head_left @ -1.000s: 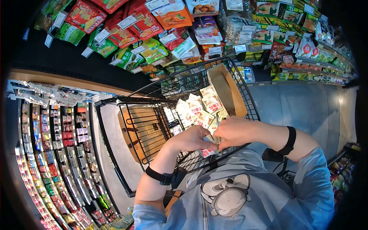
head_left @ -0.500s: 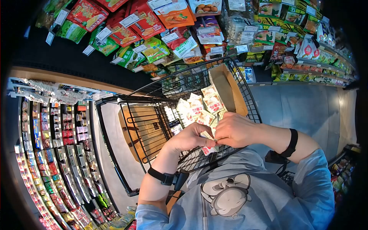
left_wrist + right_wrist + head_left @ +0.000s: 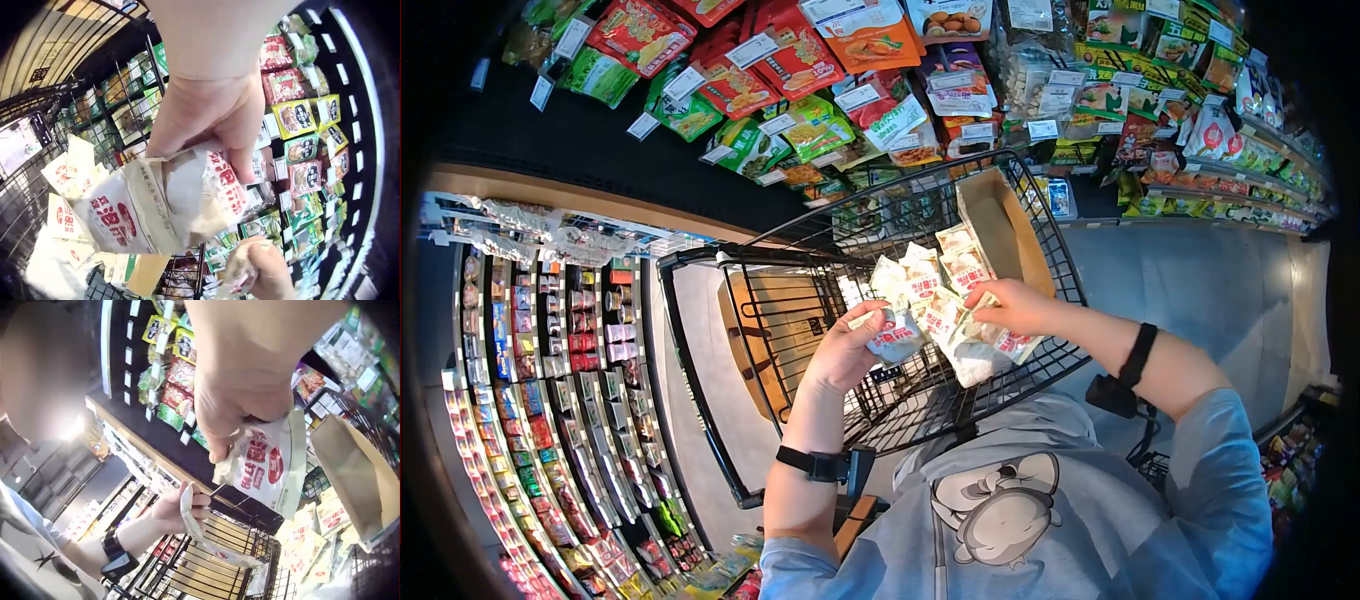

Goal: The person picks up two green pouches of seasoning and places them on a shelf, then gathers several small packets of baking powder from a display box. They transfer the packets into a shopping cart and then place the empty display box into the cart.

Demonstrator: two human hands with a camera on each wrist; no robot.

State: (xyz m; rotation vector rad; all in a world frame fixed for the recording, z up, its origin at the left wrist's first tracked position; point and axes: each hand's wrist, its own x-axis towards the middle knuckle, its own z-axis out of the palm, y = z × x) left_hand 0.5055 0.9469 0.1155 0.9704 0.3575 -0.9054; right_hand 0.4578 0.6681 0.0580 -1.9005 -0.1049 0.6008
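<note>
Nearest is the person's light grey-blue shirt with a printed cartoon figure (image 3: 1000,510). A black strap (image 3: 810,462) goes around each forearm.

In front of the body, the left hand (image 3: 848,350) is closed at thumb and fingers on a flat white packet with red printed characters (image 3: 897,338). From the left wrist view I cannot tell if it holds one packet or more. The right hand (image 3: 1015,308) has only a narrow gap between thumb and fingers, and this gap is filled by the edge of a second white packet with a red oval mark (image 3: 269,465). The two hands are apart from each other, and both held packets are above the cart.

Just beyond, a heap of loose cream-white packets with red print (image 3: 925,275) lies in the black wire shopping cart (image 3: 687,370). Beside the heap, at the cart's right side, stands an open brown cardboard box (image 3: 1000,230).

Farther away, past the cart, hang rows of red, green and orange food pouches (image 3: 800,60) with white price tags. To the left are tall shelves of small coloured goods (image 3: 540,380), and to the right is a grey floor (image 3: 1190,290).
</note>
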